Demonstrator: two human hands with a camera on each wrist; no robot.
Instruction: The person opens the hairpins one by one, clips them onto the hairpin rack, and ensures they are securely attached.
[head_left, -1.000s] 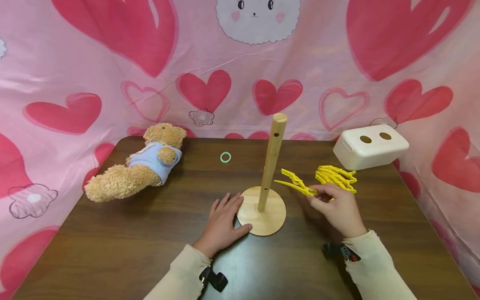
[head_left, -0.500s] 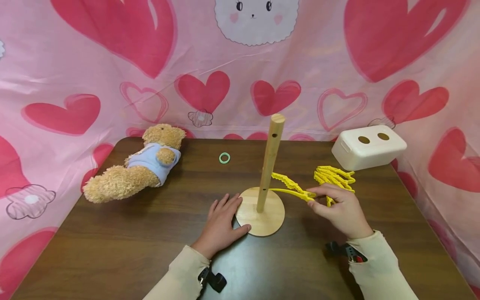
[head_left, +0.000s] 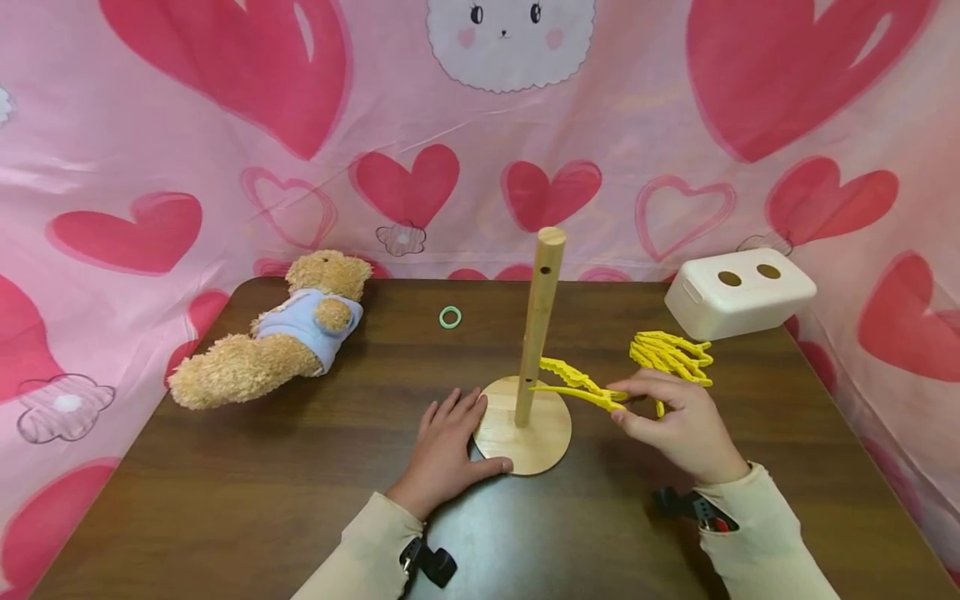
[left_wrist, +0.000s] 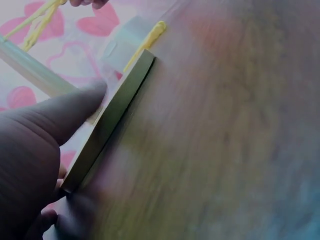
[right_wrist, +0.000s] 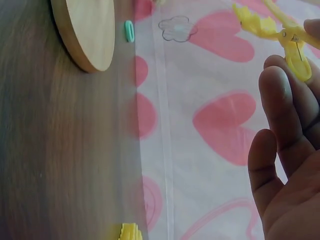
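Observation:
My left hand (head_left: 446,446) lies with fingers spread beside the round base (head_left: 551,446) of a wooden stand, thumb on top of it. In the left wrist view the thumb rests along the base (left_wrist: 112,120). An upright wooden post (head_left: 536,333) with small holes rises from the base. Thumb and fingers of my right hand (head_left: 682,425) pinch the handles of a yellow hair clip (head_left: 592,393). Its jaws are spread toward the post's lower part; the head view does not show whether they touch it. The right wrist view shows the spread clip (right_wrist: 285,34) close up.
Behind the right hand lies a pile of yellow hair clips (head_left: 667,354). A white box (head_left: 738,308) with two holes stands at the back right. A green ring (head_left: 442,317) lies at the back. A teddy bear (head_left: 300,329) lies on the left.
My right hand has carried the clip left and slightly down to the post, and its jaws have spread somewhat. The left thumb has shifted slightly further over the base.

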